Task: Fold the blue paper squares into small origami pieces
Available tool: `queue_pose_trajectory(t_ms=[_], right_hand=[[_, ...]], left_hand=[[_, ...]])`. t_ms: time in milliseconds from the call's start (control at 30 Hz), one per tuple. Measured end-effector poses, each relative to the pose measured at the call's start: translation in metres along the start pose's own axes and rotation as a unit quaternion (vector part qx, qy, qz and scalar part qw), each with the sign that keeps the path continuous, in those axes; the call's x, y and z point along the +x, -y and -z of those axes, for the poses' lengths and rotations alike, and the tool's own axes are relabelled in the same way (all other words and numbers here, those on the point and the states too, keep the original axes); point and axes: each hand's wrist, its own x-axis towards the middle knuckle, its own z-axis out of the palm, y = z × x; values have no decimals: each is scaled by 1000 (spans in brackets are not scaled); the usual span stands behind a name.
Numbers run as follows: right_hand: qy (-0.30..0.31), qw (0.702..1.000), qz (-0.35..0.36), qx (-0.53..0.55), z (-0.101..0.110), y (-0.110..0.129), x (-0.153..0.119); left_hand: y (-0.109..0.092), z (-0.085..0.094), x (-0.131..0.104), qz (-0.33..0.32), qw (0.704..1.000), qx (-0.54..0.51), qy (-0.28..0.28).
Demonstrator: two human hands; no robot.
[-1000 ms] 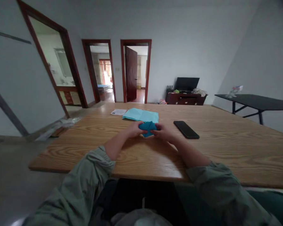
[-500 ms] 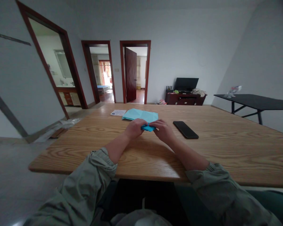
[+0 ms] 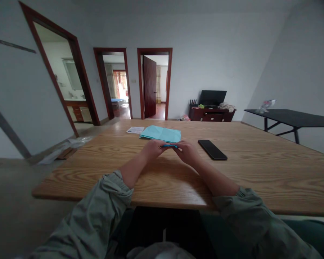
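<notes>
1. Head view: a small blue folded piece (image 3: 170, 145) sits near the middle of the surface (image 3: 259, 165), pinched at its left end by the left hand (image 3: 152, 149) and at its right by the right hand (image 3: 188, 151); each grip is closed on it.
2. It looks like paper: probably light, easily creased and torn, best held at both ends.
3. Beyond it, on the far side, lies a pale blue sheet (image 3: 162, 133); a phone (image 3: 212, 149) lies right.

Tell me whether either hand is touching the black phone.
No, the left hand and right hand both hold the small blue piece; the black phone lies apart from them.
</notes>
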Motion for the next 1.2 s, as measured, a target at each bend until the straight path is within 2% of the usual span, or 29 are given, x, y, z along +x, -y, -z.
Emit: queue_pose_trajectory(t_ms=[167,333,400,633,933,1200], right_hand=[[14,990,-104,97,-1,8,0],[42,975,-129,176,-4,10,1],[49,973,-131,186,-5,10,2],[17,974,-133,181,-10,8,4],[60,972,-137,179,-16,9,3],[75,967,-179,164,-19,-10,0]], left_hand=[[0,0,0,62,993,-84,55],[-2,-5,-1,98,987,-98,82],[-5,-6,-1,103,987,-96,72],[-10,-16,1,110,989,-97,-14],[-4,-22,1,68,990,-122,-4],[11,-17,0,92,987,-131,10]])
